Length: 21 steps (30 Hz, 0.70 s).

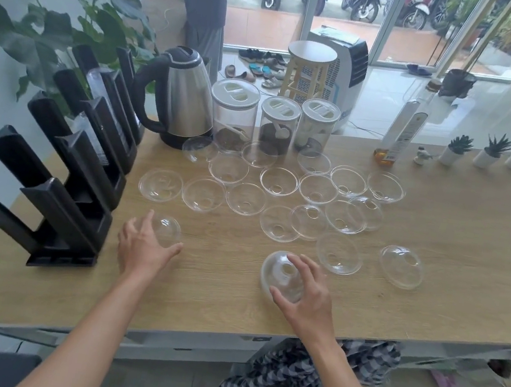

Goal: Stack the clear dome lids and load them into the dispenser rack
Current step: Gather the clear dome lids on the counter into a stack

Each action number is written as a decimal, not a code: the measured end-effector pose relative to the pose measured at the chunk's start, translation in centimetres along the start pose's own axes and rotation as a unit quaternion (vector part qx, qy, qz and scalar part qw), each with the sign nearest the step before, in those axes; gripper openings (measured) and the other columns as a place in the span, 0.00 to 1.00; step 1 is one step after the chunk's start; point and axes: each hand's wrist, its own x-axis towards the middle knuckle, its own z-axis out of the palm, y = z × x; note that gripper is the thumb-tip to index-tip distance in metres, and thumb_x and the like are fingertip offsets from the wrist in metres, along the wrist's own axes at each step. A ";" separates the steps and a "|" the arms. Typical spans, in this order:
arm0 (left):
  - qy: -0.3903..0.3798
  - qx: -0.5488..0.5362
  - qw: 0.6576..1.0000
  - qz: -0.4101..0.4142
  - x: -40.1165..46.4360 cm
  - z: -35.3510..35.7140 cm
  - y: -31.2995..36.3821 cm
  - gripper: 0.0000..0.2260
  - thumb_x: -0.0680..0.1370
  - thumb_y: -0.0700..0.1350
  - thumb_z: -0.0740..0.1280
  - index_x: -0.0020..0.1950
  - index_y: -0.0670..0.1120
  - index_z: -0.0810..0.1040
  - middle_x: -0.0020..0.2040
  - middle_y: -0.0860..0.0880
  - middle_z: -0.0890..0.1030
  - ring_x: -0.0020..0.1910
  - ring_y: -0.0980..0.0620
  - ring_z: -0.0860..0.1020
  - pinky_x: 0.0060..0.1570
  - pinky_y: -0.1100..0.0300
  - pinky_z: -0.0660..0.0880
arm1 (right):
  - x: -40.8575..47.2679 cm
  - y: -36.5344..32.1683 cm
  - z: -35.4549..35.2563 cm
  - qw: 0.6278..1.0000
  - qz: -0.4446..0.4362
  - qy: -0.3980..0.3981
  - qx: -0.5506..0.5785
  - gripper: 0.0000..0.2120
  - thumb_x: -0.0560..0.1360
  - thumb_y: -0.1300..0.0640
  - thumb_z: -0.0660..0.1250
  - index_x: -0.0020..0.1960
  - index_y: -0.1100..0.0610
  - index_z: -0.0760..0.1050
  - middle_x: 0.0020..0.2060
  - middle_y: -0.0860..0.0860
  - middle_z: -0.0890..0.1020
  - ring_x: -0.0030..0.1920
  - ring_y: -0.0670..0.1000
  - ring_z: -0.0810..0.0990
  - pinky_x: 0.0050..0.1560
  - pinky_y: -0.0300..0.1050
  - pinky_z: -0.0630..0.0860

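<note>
Several clear dome lids (279, 181) lie scattered over the wooden table (437, 253), most with the rim up. My left hand (140, 245) curls around one dome lid (166, 229) near the rack. My right hand (306, 290) grips another dome lid (278, 274), tilted on its edge near the table's front. The black dispenser rack (61, 197) with slanted channels stands at the table's left end. Clear lids or cups sit in its far channels (97, 136).
A steel kettle (182, 99) and three clear canisters (233, 113) stand behind the lids. A bottle (399, 132) and three small potted plants (489, 152) line the far right edge. A large leafy plant (41, 19) rises behind the rack.
</note>
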 end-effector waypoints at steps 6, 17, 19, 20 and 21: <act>-0.005 -0.051 0.998 0.028 -0.8 0.7 0.3 0.41 0.70 0.58 0.78 0.78 0.53 0.65 0.66 0.39 0.72 0.62 0.41 0.75 0.56 0.46 0.78 | 0.3 -0.6 0.1 1.000 0.004 -0.009 0.012 0.34 0.69 0.51 0.81 0.72 0.42 0.72 0.74 0.49 0.71 0.73 0.50 0.69 0.71 0.50 0.71; -0.081 -0.185 0.939 0.279 -9.4 0.8 10.8 0.39 0.70 0.58 0.78 0.78 0.55 0.66 0.61 0.51 0.71 0.52 0.54 0.76 0.49 0.62 0.74 | 1.1 1.9 -3.9 0.980 0.052 0.147 -0.127 0.23 0.73 0.54 0.78 0.67 0.54 0.79 0.68 0.56 0.78 0.75 0.60 0.67 0.76 0.58 0.66; -0.105 -0.168 0.932 0.305 -10.6 1.7 11.7 0.40 0.70 0.59 0.77 0.79 0.56 0.65 0.62 0.50 0.72 0.53 0.54 0.77 0.50 0.63 0.75 | 1.5 3.0 -4.9 0.975 0.088 0.110 -0.171 0.24 0.73 0.53 0.78 0.68 0.53 0.78 0.70 0.57 0.77 0.77 0.62 0.64 0.77 0.58 0.64; -0.113 -0.160 0.931 0.309 -11.0 2.2 12.1 0.40 0.70 0.59 0.77 0.79 0.56 0.65 0.62 0.50 0.72 0.54 0.54 0.77 0.50 0.64 0.75 | 1.7 3.5 -5.3 0.974 0.095 0.093 -0.186 0.24 0.73 0.53 0.78 0.69 0.52 0.78 0.71 0.57 0.76 0.78 0.62 0.63 0.77 0.58 0.63; -0.118 -0.151 0.931 0.311 -11.4 2.8 12.4 0.40 0.70 0.59 0.77 0.79 0.56 0.65 0.61 0.50 0.72 0.55 0.53 0.77 0.50 0.64 0.75 | 1.9 3.9 -5.6 0.973 0.095 0.077 -0.197 0.24 0.74 0.52 0.77 0.68 0.51 0.79 0.71 0.56 0.76 0.79 0.62 0.62 0.78 0.57 0.61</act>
